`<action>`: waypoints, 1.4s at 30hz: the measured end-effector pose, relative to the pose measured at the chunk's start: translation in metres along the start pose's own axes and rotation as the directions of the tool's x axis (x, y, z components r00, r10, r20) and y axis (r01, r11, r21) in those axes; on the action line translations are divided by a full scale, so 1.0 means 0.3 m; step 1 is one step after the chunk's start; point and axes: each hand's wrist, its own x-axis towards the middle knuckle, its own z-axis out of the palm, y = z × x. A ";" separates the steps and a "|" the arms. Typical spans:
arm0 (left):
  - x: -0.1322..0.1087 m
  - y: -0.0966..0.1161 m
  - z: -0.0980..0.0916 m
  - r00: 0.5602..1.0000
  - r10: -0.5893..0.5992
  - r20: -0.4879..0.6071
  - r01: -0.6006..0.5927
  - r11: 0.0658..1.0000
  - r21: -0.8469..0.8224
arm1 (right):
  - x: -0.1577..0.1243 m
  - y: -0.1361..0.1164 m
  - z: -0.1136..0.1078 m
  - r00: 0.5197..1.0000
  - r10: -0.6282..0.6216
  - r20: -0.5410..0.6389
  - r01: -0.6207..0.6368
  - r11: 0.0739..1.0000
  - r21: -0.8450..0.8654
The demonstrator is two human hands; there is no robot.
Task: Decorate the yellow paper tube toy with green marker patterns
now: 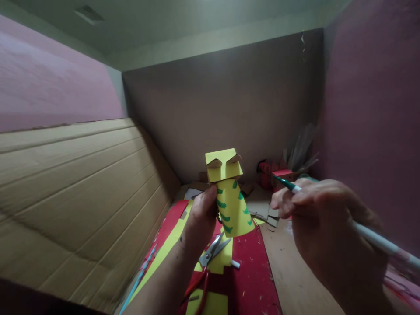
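Observation:
My left hand grips a yellow paper figure, its thumb on the left side just under the head. The figure has a boxy head with two curved brown cardboard flaps, and a tube body with rows of green strokes down both sides. A white marker with a green tip is pinched in my right hand. Its tip points left and stays apart from the figure. Below lie scissors with red handles, partly behind my left forearm.
Red sheet and yellow paper pieces cover part of the work surface, with a small white piece on them. A cardboard panel stands at left. Cardboard scraps and a red craft piece sit farther back.

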 end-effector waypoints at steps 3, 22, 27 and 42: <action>0.002 0.000 0.000 1.000 0.004 0.011 -0.004 1.000 -0.013 | -0.003 0.005 -0.002 0.997 0.073 -0.039 -0.074 0.997 -0.019; 0.008 -0.004 0.002 0.999 -0.009 0.038 0.010 0.999 -0.036 | -0.009 0.010 -0.005 0.988 0.147 0.039 -0.149 0.988 0.039; 0.002 -0.002 0.005 0.999 -0.019 0.031 0.020 0.999 -0.042 | -0.009 0.008 -0.016 0.996 0.081 0.048 -0.078 0.995 -0.068; 0.011 -0.005 0.006 0.999 -0.005 0.042 0.008 0.998 -0.066 | 0.085 0.084 0.000 0.858 0.508 -0.073 -0.453 0.817 0.358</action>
